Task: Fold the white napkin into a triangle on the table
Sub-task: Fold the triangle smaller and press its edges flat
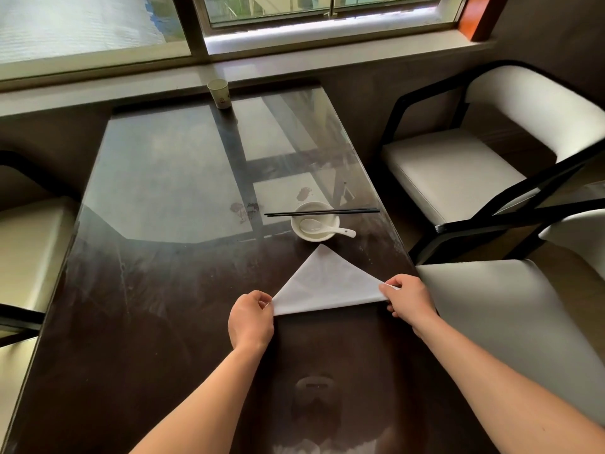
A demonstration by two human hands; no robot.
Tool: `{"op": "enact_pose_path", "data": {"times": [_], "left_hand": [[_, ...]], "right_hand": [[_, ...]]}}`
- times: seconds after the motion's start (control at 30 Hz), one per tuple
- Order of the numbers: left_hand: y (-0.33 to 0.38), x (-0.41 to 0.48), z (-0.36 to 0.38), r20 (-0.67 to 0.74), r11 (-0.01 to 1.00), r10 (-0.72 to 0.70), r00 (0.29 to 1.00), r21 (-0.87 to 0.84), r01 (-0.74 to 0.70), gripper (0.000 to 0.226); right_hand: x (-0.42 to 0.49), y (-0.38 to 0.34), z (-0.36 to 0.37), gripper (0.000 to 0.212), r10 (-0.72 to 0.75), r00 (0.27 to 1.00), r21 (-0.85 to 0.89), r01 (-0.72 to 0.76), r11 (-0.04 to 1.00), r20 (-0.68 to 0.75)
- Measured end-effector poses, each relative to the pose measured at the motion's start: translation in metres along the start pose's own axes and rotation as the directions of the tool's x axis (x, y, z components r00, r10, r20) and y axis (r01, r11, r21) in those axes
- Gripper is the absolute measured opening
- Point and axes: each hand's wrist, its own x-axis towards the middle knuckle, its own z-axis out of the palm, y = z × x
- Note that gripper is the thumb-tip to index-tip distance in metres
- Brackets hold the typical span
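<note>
Two corners of the napkin (327, 283) are pinched in our fingers: our left hand (250, 317) grips the left corner, our right hand (409, 298) the right. It lies as a white triangle on the table (147, 290), lower centre-right of the frame, tip pointing at the bowl (315, 221).

Daylight from the window (294, 14) far beyond the grip throws broad glare across the glossy tabletop (163, 191). Nearer the grip it darkens. Wide-angle distortion bends the edges; focus is sharp.
</note>
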Motion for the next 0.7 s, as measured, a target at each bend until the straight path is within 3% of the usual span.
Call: {"op": "enact_pose_path", "data": {"times": [0.23, 0.57, 0.7], "left_hand": [[-0.016, -0.010, 0.001, -0.086, 0.995, 0.098, 0.992, -0.012, -0.099, 0.008], [-0.014, -0.006, -0.002, -0.054, 0.998, 0.056, 0.997, -0.029, -0.058, 0.013], [-0.017, -0.015, -0.007, -0.047, 0.973, 0.229, 0.972, 0.048, -0.227, 0.014]], "right_hand": [[-0.001, 0.005, 0.001, 0.016, -0.054, 0.998, -0.032, 0.054, 0.998, -0.028], [0.004, 0.010, 0.004, 0.014, -0.082, 0.995, 0.000, 0.082, 0.997, -0.065], [0.002, 0.013, 0.002, 0.006, -0.102, 0.989, 0.095, 0.112, 0.989, -0.105]]}}
